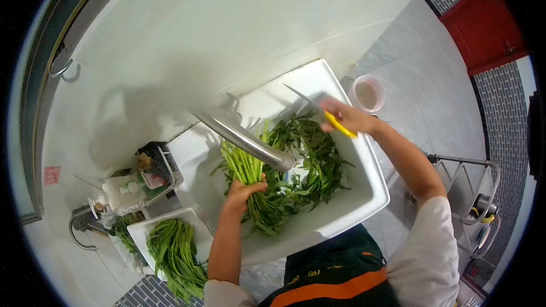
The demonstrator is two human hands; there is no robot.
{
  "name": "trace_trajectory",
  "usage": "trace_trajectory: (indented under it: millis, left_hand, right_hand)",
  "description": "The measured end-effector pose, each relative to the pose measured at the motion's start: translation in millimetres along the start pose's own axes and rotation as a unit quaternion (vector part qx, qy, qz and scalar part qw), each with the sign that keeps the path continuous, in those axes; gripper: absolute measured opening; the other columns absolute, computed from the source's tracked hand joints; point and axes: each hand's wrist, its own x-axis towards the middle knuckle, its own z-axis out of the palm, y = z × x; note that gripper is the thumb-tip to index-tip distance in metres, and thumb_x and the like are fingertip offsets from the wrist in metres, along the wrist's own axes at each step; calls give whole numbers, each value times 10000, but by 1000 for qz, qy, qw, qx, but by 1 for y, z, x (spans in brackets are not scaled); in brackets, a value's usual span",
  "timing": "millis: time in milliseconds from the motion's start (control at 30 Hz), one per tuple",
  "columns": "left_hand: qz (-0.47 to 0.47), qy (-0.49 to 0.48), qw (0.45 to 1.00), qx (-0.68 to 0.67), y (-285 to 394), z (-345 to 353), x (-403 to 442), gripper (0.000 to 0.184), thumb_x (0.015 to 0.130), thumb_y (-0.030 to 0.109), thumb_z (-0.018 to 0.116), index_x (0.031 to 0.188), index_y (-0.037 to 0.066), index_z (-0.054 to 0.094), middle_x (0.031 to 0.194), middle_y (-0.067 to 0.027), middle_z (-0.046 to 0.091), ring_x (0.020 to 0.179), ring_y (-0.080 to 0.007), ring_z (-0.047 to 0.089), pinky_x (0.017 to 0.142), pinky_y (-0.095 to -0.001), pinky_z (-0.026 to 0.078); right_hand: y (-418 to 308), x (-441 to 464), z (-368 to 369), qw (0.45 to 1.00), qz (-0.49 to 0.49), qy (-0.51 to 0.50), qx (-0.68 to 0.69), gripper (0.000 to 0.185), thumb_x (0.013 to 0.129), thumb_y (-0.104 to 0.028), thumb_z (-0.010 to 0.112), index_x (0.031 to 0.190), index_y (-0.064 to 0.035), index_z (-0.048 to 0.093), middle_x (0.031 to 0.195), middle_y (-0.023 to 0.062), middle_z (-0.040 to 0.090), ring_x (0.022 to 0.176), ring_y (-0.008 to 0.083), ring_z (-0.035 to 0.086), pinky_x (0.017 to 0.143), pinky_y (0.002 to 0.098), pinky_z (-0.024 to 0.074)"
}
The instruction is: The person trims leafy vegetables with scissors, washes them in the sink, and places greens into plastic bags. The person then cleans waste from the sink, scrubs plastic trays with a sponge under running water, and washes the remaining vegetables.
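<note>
Leafy greens (pixel 243 166), clenched in the left hand (pixel 244 191), stand in the sink (pixel 377 192) toward its left edge, partly hidden from me by the faucet (pixel 245 140); near the right edge, the right hand (pixel 350 116), its fingers blurred, grips a yellow-handled knife (pixel 340 125). Loose leaves (pixel 321 179) lie below.

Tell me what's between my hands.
In the head view, the faucet tip and loose leafy greens in the sink lie between left hand and right hand.

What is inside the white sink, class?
Leafy greens lie in the sink. The faucet and the held bundle block part of the view; anything beneath the greens is hidden.
</note>
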Motion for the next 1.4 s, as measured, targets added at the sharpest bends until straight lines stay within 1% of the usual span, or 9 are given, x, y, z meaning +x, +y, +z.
trace_trajectory:
  millis: [100, 167, 300, 433, 533, 667, 1133, 1300, 1400]
  left_hand:
    - [-20, 25, 999, -9, 6, -1, 2, 295, 595, 7, 670, 861, -16, 544, 789, -87, 565, 652, -181, 546, 601, -284, 445]
    - [-5, -40, 999, 23, 10, 1, 3, 290, 588, 25, 676, 847, -13, 550, 761, -89, 570, 652, -183, 552, 611, -287, 443]
    - [-24, -65, 996, 48, 29, 23, -4, 252, 610, 42, 665, 829, -15, 554, 732, -92, 575, 646, -179, 557, 620, -287, 442]
    - [-20, -146, 985, 92, 29, 33, -5, 243, 647, 99, 655, 839, -3, 547, 721, -82, 573, 638, -175, 559, 582, -282, 446]
    - [-27, -156, 986, 47, 22, 37, -2, 183, 665, 85, 640, 799, -14, 564, 688, -89, 575, 627, -170, 555, 593, -279, 435]
    - [-80, -188, 977, 59, 12, 27, 3, 135, 678, 52, 622, 781, -14, 564, 663, -86, 567, 600, -170, 547, 559, -280, 436]
    - [-112, -226, 963, 90, 8, 24, 6, 131, 680, 69, 630, 767, 1, 560, 655, -73, 563, 568, -163, 541, 528, -263, 434]
    - [-85, -169, 979, 76, 12, 23, -2, 146, 656, 67, 645, 759, 9, 561, 659, -81, 574, 601, -169, 558, 552, -272, 448]
    - [41, -173, 982, 58, 28, 15, -28, 100, 654, 57, 639, 716, 18, 571, 653, -75, 580, 650, -178, 570, 658, -310, 458]
  right_hand:
    - [-10, -46, 19, 959, 149, -183, 160, 697, 691, -463, 606, 1149, -113, 214, 731, 3, 386, 666, 87, 425, 576, 236, 391]
    - [-9, -56, 39, 959, 111, -252, 66, 790, 675, -609, 511, 1144, -26, 258, 857, 70, 416, 736, 157, 446, 622, 273, 397]
    - [-21, -43, 61, 942, 83, -324, 13, 907, 658, -641, 491, 1204, 32, 221, 1160, 238, 369, 1055, 324, 394, 870, 364, 331]
    - [-27, -27, 79, 948, 47, -314, 24, 712, 709, -509, 556, 1131, 13, 317, 997, 137, 441, 921, 221, 429, 790, 322, 347]
    - [-20, -19, 93, 960, -57, -270, 39, 552, 753, -444, 537, 1074, -19, 394, 930, 137, 476, 863, 213, 465, 726, 314, 369]
    - [-8, -24, 109, 974, -41, -221, 0, 349, 781, -364, 532, 960, -71, 472, 721, 123, 516, 657, 222, 509, 601, 309, 398]
    - [6, -23, 131, 984, -142, -104, 4, 267, 750, -283, 584, 858, -52, 508, 647, 114, 510, 554, 227, 498, 517, 318, 396]
    - [-9, -6, 97, 980, -112, -43, -156, 263, 745, -274, 573, 917, -83, 518, 681, 141, 562, 575, 262, 559, 548, 370, 453]
    - [1, 38, 55, 920, -102, 159, -344, 353, 689, -234, 600, 970, -74, 459, 693, 127, 566, 607, 281, 561, 566, 401, 447]
